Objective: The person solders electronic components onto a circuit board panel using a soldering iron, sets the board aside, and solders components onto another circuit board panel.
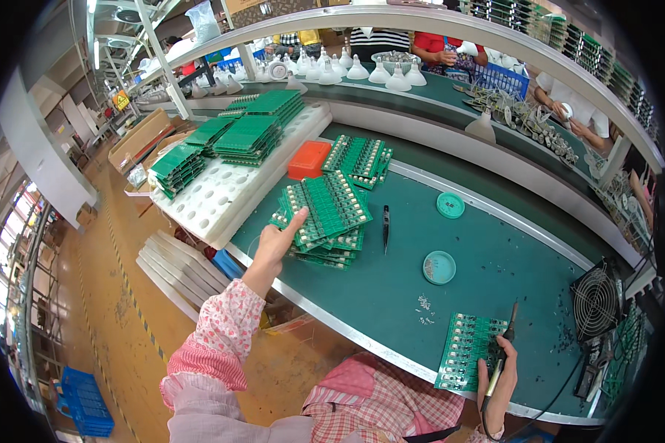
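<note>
Head view: left hand (275, 245) grips stacked green boards (331, 208), frame centre; right hand (504, 382) holds soldering iron (511, 325), lower right.

We're on a factory floor, right at an electronics assembly bench!
Look at this green workbench (403, 310) in front of us: a soldering iron (510, 330) at the right, a round-grilled fan (597, 301) beyond it, circuit boards (332, 210) piled up, and there, at our left, more boards (251, 136) stacked on a white slab (214, 203) full of round holes. Across from us, white bulb-shaped lamps (357, 70) stand in rows, with people (430, 48) behind them; and down on our left, yellow-and-black striped tape (130, 295) marks the brown floor (111, 343), near a blue crate (86, 404).
</note>
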Tool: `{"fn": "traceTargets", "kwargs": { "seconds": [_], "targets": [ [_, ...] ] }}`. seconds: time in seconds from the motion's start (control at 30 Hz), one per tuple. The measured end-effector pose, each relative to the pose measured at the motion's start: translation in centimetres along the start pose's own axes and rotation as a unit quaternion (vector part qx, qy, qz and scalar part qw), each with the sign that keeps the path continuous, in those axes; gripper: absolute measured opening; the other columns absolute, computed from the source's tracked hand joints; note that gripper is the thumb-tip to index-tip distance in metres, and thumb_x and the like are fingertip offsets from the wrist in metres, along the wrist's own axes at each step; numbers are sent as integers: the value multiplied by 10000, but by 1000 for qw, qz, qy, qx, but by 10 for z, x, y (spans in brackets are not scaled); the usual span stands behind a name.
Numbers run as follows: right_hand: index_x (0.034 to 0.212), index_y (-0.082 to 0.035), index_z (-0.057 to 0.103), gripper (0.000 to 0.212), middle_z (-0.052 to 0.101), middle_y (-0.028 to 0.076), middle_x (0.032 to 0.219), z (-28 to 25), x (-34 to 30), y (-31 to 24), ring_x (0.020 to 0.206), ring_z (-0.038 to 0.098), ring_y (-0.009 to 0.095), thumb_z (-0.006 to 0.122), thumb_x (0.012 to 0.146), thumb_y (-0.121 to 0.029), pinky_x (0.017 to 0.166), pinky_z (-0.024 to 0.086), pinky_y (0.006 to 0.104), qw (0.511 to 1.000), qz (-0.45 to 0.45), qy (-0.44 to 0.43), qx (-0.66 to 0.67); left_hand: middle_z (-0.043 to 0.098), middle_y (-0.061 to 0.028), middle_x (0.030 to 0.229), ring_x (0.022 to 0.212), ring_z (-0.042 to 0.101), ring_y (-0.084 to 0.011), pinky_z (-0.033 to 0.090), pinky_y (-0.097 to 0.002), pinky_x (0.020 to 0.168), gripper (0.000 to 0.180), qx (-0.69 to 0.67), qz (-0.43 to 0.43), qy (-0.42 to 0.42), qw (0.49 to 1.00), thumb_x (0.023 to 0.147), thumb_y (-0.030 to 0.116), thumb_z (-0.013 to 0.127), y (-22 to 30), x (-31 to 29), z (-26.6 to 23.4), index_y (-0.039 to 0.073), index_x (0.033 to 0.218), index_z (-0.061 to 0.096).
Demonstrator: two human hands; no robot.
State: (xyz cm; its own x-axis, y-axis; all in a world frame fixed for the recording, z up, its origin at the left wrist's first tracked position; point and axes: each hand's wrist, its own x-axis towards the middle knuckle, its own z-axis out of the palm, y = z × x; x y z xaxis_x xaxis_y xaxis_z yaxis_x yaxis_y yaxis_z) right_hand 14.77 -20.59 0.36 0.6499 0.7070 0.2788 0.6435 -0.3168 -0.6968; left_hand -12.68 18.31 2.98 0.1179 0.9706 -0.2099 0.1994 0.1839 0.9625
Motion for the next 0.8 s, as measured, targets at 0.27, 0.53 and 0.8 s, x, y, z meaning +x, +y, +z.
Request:
{"fn": "traceTargets", "kwargs": {
  "seconds": [0.27, 0.53, 0.8],
  "targets": [
    [1334, -25, 500, 530, 601, 190, 1266, 9, 2, -7, 1171, 607, 322, 649, 838, 91, 1007, 449, 360, 999, -36, -15, 22, 700, -145, 1087, 972, 640, -184, 489, -331, 895, 631, 52, 61, 0, 997, 903, 524, 699, -5, -34, 19, -50, 1163, 676],
    [1320, -66, 542, 542, 611, 204, 1209, -4, 28, -12, 1073, 620, 399, 685, 815, 67, 921, 498, 394, 997, -35, -46, 51, 620, -156, 1145, 1140, 576, -288, 403, -406, 1012, 235, 138, 413, 151, 888, 1039, 123, 395, -27, -104, 27, -14, 985, 577],
    [1260, -92, 601, 480, 646, 160, 1178, -20, 21, 6, 1071, 621, 381, 750, 805, -64, 987, 469, 478, 992, -118, -40, 5, 607, -38, 957, 1051, 606, -242, 420, -469, 978, 130, 291, 640, -286, 652, 790, 149, 716, -27, -180, 134, 124, 842, 600]
  ]
}}
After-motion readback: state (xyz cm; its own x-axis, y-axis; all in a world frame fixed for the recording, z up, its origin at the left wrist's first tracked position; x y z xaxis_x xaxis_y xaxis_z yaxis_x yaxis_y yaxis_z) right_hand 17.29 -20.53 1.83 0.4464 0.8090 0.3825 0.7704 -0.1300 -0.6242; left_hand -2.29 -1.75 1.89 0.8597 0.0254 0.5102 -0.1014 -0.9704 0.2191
